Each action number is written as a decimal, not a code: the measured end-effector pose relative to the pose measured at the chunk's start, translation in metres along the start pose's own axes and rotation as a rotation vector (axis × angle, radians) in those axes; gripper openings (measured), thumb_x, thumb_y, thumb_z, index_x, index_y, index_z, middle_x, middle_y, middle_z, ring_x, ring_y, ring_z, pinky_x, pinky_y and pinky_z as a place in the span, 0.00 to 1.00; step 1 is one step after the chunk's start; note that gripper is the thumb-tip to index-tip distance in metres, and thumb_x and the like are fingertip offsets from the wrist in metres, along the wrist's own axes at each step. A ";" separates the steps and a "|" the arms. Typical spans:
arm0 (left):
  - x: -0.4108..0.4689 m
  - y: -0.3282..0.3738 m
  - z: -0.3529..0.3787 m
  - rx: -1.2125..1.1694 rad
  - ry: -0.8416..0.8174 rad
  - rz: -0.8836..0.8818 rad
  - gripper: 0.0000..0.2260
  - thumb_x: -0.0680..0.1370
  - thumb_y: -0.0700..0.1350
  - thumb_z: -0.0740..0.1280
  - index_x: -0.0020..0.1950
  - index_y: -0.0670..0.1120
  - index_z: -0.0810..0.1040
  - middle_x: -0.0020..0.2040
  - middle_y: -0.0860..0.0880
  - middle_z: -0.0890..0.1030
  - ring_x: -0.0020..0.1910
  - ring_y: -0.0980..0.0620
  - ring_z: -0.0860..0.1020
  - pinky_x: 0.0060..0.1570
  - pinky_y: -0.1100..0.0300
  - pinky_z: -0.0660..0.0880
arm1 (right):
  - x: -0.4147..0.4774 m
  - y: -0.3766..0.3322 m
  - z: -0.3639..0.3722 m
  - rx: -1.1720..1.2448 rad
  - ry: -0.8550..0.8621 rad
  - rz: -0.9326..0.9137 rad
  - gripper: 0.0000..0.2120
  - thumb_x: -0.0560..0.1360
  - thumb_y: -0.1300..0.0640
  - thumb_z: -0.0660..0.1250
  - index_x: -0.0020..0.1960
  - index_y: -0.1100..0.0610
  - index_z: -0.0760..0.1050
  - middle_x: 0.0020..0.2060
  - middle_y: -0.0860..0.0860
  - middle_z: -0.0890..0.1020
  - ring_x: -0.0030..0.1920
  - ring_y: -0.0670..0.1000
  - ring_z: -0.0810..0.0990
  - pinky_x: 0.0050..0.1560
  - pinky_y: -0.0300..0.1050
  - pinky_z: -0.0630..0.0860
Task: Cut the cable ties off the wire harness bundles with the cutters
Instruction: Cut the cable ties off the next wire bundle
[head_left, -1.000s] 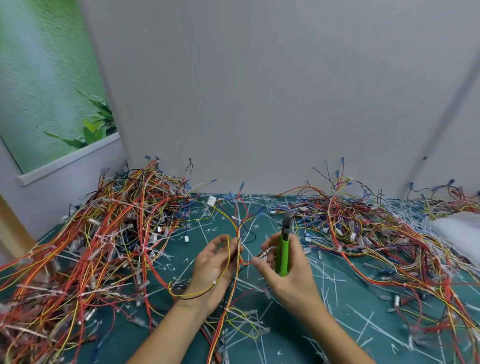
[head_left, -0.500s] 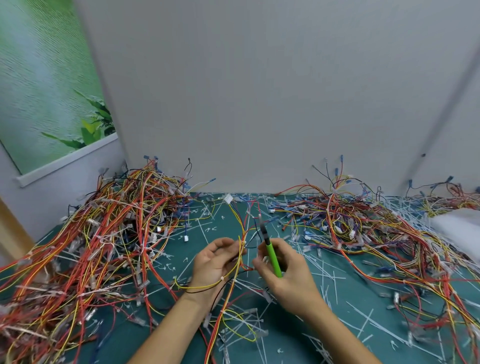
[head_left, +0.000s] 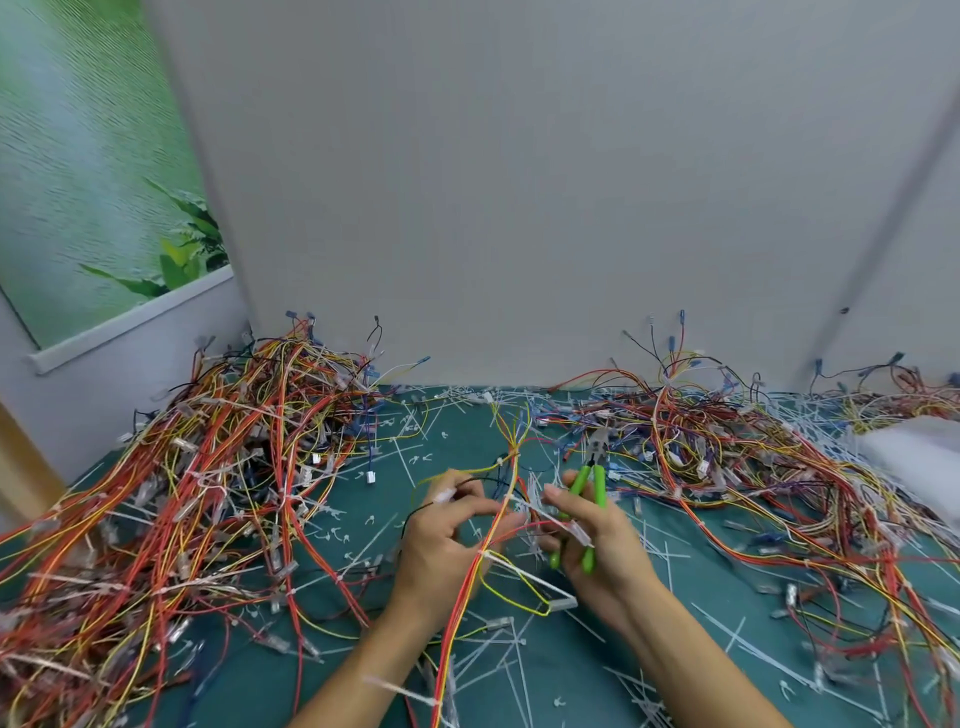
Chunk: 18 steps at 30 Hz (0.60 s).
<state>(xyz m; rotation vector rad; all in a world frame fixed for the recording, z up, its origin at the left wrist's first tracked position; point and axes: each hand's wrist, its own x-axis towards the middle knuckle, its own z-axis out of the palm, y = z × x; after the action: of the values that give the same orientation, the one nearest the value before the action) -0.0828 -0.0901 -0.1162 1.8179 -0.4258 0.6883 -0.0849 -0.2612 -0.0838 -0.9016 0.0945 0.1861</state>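
Now, my left hand pinched the harness over the near mat, my right hand gripped the green cutters just right of it, a wire pile at left.

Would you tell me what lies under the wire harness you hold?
Under the wire harness: cut white cable ties on the green mat. The left hand and right hand, holding the cutters, hide the rest.

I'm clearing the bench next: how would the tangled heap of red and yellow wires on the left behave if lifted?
Probably floppy: the tangled heap of red and yellow wires sags loosely over the green mat. Likely to come up in clumps, since its strands cross everywhere.
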 end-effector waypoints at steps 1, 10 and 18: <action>-0.001 -0.001 0.002 -0.020 -0.015 -0.021 0.10 0.73 0.58 0.75 0.44 0.52 0.86 0.44 0.55 0.76 0.45 0.51 0.78 0.44 0.63 0.73 | -0.001 0.002 0.002 -0.014 -0.014 0.003 0.18 0.67 0.66 0.74 0.53 0.56 0.72 0.34 0.52 0.78 0.31 0.51 0.77 0.25 0.41 0.70; -0.003 0.007 0.013 -0.421 -0.161 -0.408 0.05 0.73 0.44 0.76 0.45 0.50 0.81 0.42 0.46 0.79 0.41 0.51 0.81 0.43 0.58 0.79 | -0.005 0.007 0.008 -0.100 -0.046 0.018 0.20 0.67 0.65 0.75 0.55 0.59 0.73 0.36 0.55 0.81 0.32 0.53 0.79 0.28 0.44 0.73; -0.001 0.013 0.010 -0.473 -0.263 -0.427 0.10 0.76 0.23 0.65 0.45 0.37 0.70 0.35 0.48 0.77 0.35 0.54 0.79 0.38 0.64 0.78 | -0.006 0.016 0.009 -0.150 -0.035 0.001 0.11 0.72 0.66 0.74 0.52 0.60 0.74 0.37 0.54 0.83 0.33 0.51 0.82 0.30 0.44 0.78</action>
<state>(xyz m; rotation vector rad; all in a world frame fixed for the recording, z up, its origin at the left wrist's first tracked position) -0.0888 -0.1044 -0.1100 1.4764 -0.3219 0.0414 -0.0941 -0.2454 -0.0897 -1.0477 0.0490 0.2122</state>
